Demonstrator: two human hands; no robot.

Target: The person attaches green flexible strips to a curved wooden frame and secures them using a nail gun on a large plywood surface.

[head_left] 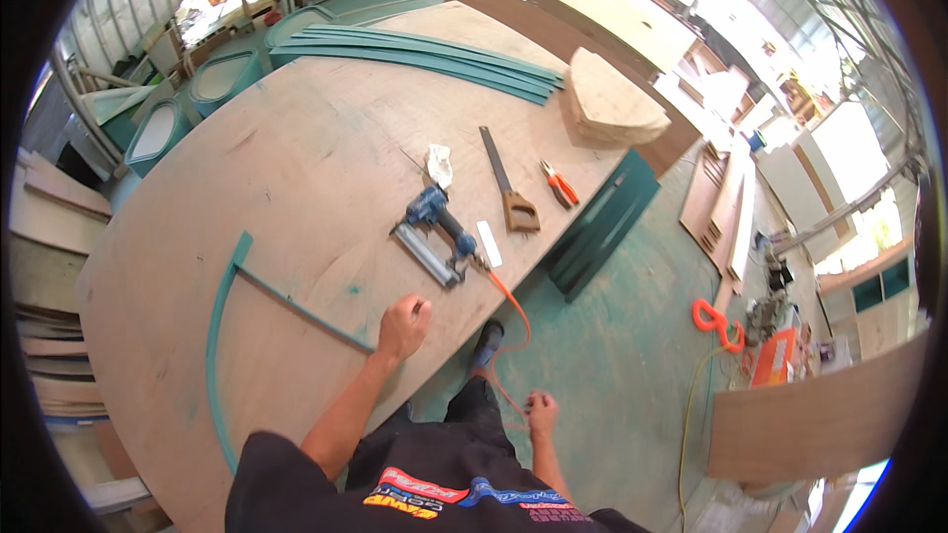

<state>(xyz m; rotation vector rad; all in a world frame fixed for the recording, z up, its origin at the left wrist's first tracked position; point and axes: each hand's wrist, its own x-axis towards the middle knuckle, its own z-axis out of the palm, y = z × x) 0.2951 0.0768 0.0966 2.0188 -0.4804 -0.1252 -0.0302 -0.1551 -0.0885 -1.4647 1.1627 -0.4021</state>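
My left hand [403, 326] rests curled on the edge of the plywood worktable [296, 168], at the near end of a thin teal strip [296, 304] that joins a curved teal strip [215, 336]. Whether it grips the strip I cannot tell. My right hand [540, 412] hangs below the table edge with its fingers closed around the orange air hose [513, 316]. That hose runs up to a blue nail gun [434, 229] lying on the table just beyond my left hand.
A handsaw [506, 188], orange-handled pliers [559, 185], a white rag [439, 164] and a small white block [489, 243] lie near the nail gun. Long teal strips [425, 54] and stacked curved boards [607, 99] sit farther back. Teal panels [604, 222] lean against the table.
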